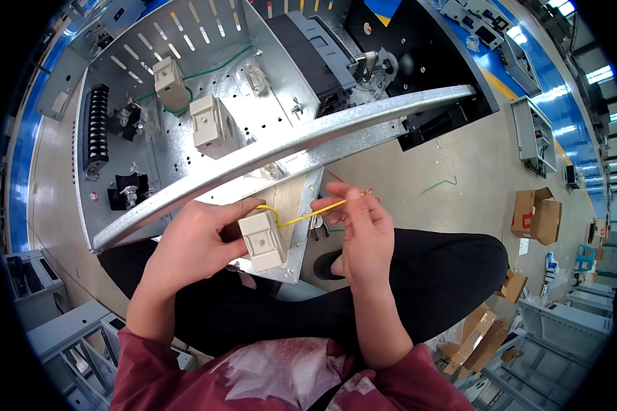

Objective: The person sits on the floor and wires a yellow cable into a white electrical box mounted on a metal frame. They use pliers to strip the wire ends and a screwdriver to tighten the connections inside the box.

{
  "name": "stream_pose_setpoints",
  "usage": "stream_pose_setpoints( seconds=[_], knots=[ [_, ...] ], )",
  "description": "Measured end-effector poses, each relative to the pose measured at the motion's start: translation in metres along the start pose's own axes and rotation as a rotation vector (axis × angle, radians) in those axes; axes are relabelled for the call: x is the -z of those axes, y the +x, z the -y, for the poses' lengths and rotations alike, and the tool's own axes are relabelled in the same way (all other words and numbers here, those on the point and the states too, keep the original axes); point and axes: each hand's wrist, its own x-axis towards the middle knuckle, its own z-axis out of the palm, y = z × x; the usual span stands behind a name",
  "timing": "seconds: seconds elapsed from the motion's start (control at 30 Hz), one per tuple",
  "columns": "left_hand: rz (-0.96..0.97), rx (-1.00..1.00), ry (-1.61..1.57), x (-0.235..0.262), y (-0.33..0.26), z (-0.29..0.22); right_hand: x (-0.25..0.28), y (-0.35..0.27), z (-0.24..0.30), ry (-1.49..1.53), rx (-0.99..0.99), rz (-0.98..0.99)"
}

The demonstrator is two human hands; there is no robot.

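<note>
Plainly, I found the yellow wire [315,213] pinched by the right hand [367,236], its straight length running leftward and slightly down from that grip to the beige block [262,241]; the left hand [200,238], nearer the block, gripped it from the left.

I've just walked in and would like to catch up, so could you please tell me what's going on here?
A seated person's left hand steadies a beige block, while the right hand pinches a yellow wire that runs to the block's upper side. Beyond them, an open metal enclosure holds two similar beige blocks, with green wire near the farther one.
</note>
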Motion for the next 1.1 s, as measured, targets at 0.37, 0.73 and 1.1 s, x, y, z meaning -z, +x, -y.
stream_pose_setpoints(
  seconds=[0.37,0.73,1.1],
  knots=[
    [-0.009,-0.027,0.020,-0.001,0.000,0.001,0.007,0.009,0.002,0.007,-0.089,0.042],
    [-0.024,-0.001,-0.026,-0.003,0.000,-0.001,-0.030,-0.024,-0.011,-0.647,0.228,-0.017],
    [-0.042,0.004,-0.036,-0.004,-0.002,-0.004,-0.042,-0.027,-0.019,-0.736,0.352,-0.090]
  ],
)
